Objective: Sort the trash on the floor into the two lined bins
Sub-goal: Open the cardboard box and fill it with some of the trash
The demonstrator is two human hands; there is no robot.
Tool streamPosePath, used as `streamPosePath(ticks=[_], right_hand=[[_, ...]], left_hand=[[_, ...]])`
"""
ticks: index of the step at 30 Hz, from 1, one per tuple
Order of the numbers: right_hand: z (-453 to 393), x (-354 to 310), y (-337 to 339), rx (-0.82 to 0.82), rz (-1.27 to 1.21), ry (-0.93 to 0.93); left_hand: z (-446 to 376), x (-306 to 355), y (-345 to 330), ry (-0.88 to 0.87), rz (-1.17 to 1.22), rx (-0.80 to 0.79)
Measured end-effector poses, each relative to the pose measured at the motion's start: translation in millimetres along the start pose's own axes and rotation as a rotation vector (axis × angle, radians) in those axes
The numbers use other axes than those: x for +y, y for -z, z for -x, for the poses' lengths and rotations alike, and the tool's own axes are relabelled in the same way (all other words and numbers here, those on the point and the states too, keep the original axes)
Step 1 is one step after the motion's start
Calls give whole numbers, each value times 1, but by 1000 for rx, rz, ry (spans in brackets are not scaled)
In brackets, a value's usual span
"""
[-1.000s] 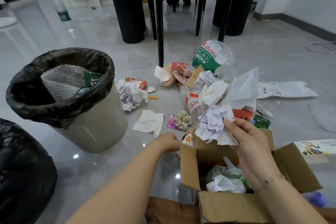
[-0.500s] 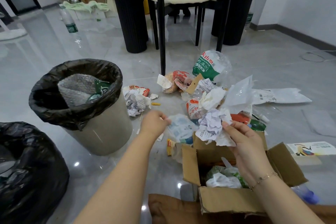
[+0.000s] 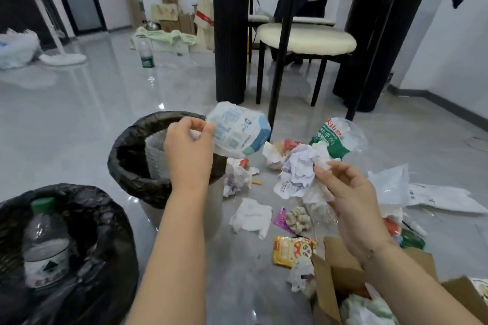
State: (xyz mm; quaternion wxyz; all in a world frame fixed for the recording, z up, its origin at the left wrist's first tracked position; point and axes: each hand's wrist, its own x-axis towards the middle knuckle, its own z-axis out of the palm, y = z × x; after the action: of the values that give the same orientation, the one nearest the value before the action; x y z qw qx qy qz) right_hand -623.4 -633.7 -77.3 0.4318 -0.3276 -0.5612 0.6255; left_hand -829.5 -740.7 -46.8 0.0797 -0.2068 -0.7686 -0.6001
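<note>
My left hand [image 3: 188, 145] pinches a white and blue plastic wrapper [image 3: 237, 130] and holds it up over the right rim of the black-lined bin [image 3: 126, 163], which has bubble wrap inside. Crumpled white paper [image 3: 299, 171] is gripped in my right hand [image 3: 348, 192], lifted above the trash pile. A second black-lined bin [image 3: 105, 240] at lower left holds a plastic water bottle [image 3: 45, 240]. Loose trash lies on the floor: a white tissue [image 3: 250, 216], a yellow snack packet [image 3: 290, 249], a green-labelled plastic bag [image 3: 334, 137].
An open cardboard box [image 3: 332, 280] with wrappers stands at lower right. White plastic mailers [image 3: 443, 196] lie to the right. Black table legs [image 3: 228, 34] and a cream chair [image 3: 306, 39] stand behind the pile. A bottle [image 3: 145, 50] stands on the grey floor further back.
My left hand picked the white and blue wrapper off the floor and raised it to the bin. My right hand lifted the crumpled paper away from the box. The camera tilted up.
</note>
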Motion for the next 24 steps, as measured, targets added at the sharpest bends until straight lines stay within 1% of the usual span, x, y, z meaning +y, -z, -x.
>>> streamPosePath(ticks=[3, 6, 8, 10, 12, 15, 17, 19, 21, 22, 23, 24], right_hand=[[-20, -13, -41, -75, 16, 67], [-38, -16, -89, -111, 32, 94], [-46, -12, -118, -124, 32, 100], [-51, -7, -143, -134, 57, 105], [-56, -2, -163, -132, 59, 106], [-65, 6, -185, -130, 130, 129], [-72, 15, -195, -163, 233, 147], [-77, 23, -204, -284, 367, 163], [-83, 30, -207, -499, 714, 242], [-84, 32, -209, -572, 893, 308], [-84, 34, -210, -574, 996, 400], [-85, 33, -210, -519, 1023, 493]], left_hand=[[-20, -17, 22, 74, -36, 140], [-23, -40, 29, 168, -86, 166], [-18, -48, 29, 179, -135, 132], [-16, -52, 31, 148, -215, 55], [-15, -51, 35, 160, -266, -19], [-9, -55, 46, 151, -309, -42], [-6, -63, 56, 126, -310, 4], [-4, -77, 65, 116, -233, 53], [-1, -86, 69, 60, -141, 87], [1, -88, 69, 47, -116, 96], [2, -89, 68, 62, -99, 100], [2, -89, 67, 102, -77, 100]])
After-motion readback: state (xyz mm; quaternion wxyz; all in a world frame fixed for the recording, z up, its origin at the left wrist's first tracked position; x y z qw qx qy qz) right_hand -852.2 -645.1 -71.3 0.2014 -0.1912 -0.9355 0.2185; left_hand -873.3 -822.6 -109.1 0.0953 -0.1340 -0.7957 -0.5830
